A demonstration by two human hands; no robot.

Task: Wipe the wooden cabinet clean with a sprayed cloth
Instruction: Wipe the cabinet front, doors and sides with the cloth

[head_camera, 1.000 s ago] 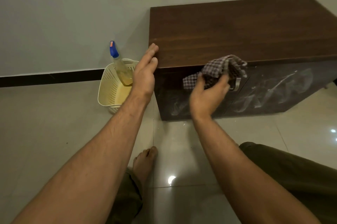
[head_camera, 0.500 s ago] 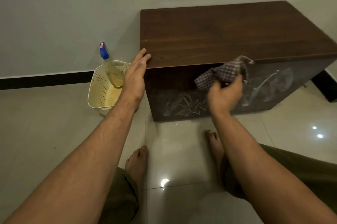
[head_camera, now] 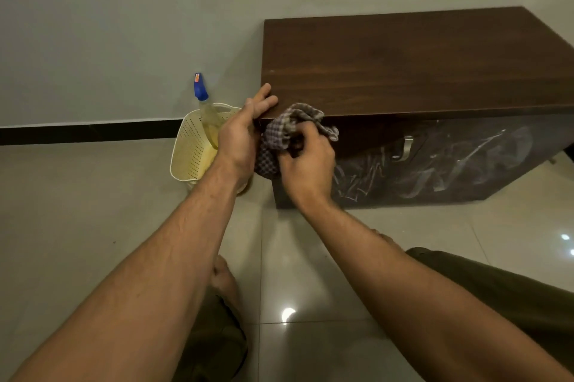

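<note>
The dark wooden cabinet (head_camera: 403,64) stands against the wall, its front panel streaked with pale smears. A checked cloth (head_camera: 281,133) is bunched at the cabinet's front left corner. My right hand (head_camera: 306,161) grips the cloth from below. My left hand (head_camera: 240,136) rests flat against the same corner, fingertips on the top edge, its palm beside the cloth. Whether the left hand touches the cloth I cannot tell. A spray bottle (head_camera: 206,108) with a blue nozzle stands in a cream basket left of the cabinet.
The cream perforated basket (head_camera: 189,148) sits on the glossy tiled floor beside the cabinet's left side. A metal handle (head_camera: 403,148) sticks out of the cabinet front. My bare foot (head_camera: 223,279) and my knee in olive trousers (head_camera: 503,294) are below.
My right hand has carried the cloth left from the middle of the cabinet front to the left corner, next to my left hand. The left hand stays on the corner.
</note>
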